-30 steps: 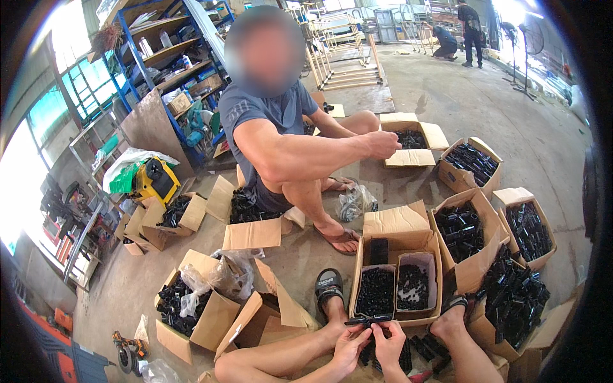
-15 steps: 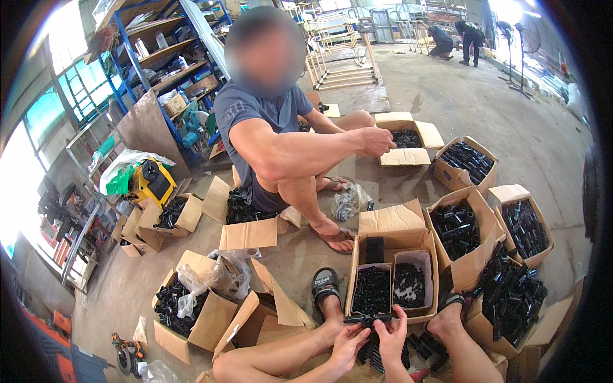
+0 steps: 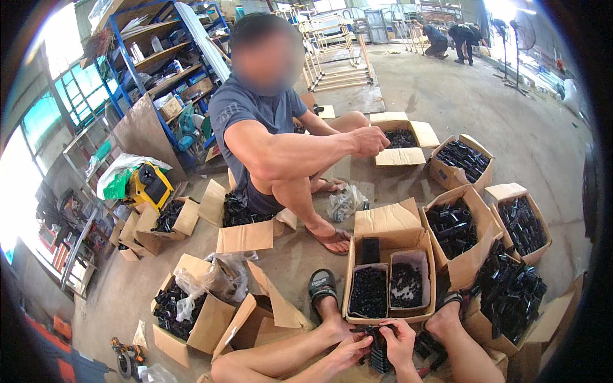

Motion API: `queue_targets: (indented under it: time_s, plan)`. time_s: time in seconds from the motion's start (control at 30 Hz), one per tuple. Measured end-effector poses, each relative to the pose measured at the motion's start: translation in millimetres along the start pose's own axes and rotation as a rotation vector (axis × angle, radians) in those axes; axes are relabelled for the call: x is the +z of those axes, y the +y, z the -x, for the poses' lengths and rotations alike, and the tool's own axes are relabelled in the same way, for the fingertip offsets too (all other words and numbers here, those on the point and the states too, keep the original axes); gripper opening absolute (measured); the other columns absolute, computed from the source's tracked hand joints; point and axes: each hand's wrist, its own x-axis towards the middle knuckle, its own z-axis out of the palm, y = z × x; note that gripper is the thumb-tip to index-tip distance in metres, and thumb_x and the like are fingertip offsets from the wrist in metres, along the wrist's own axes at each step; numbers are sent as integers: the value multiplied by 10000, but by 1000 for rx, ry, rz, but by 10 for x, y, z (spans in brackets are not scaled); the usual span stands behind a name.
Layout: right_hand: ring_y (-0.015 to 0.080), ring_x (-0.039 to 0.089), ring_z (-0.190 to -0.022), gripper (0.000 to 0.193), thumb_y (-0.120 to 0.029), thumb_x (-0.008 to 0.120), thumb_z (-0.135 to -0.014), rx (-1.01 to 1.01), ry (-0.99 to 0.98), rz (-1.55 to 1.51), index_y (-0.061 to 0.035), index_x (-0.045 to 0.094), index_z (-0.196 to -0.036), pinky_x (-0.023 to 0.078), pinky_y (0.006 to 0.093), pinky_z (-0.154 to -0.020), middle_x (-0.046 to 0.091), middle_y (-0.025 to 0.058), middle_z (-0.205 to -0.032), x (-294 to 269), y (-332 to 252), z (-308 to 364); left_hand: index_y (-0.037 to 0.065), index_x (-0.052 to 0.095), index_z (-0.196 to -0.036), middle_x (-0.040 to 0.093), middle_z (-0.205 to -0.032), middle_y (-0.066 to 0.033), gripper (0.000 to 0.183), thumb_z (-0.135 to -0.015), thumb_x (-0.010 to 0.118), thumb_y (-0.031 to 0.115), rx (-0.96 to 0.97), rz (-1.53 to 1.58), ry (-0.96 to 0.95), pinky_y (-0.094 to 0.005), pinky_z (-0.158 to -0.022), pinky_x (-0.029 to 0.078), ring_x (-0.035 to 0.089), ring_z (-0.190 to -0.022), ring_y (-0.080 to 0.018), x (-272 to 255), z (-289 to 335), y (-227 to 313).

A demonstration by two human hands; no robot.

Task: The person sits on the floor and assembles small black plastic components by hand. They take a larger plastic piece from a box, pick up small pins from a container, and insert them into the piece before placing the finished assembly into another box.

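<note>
Low in the view, between my legs, my left hand (image 3: 350, 352) and my right hand (image 3: 400, 341) are closed on a slim black part (image 3: 369, 330). Its exact kind is too small to make out. Just beyond them stands a cardboard box (image 3: 421, 245) with two smaller open trays inside. The left tray (image 3: 368, 291) is filled with small black pieces, while the right tray (image 3: 406, 285) has pieces scattered over its pale bottom. Beneath my hands, several ribbed black parts (image 3: 379, 359) lie in a row, partly hidden by my fingers.
Open boxes of black parts surround me, among them one box (image 3: 454, 228) and a heaped one (image 3: 511, 295) at right, and another (image 3: 181, 305) at left. A co-worker (image 3: 268, 127) sits opposite, hands at a far box (image 3: 400, 157). A power drill (image 3: 129, 350) lies lower left.
The black part in my hands has turned from lying nearly level across them, and my right hand has shifted slightly, its fingers now bent over the part. The view has moved a little.
</note>
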Motion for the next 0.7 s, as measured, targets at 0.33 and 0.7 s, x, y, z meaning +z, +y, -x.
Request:
queue_targets:
  time_s: [0.33,0.7]
  plan:
    - [197,673,-832,79,65,682,-799,-185,-9,296,39,673,-873,522,300,-735,711,148,-939,37,-233,13,81,632,-1205,673,-1114,6,335,-896,753,120,107,-97,155,-274,-933,496,632,-1028,-110,-20,-12,42]
    - [178,666,-846,95,63,674,-832,-143,50,218,47,682,-925,523,281,-772,700,153,-1016,4,-20,45,97,556,-1284,634,-1219,-9,378,-980,649,301,148,-24,276,-327,-971,466,562,-1133,-116,174,-44,144]
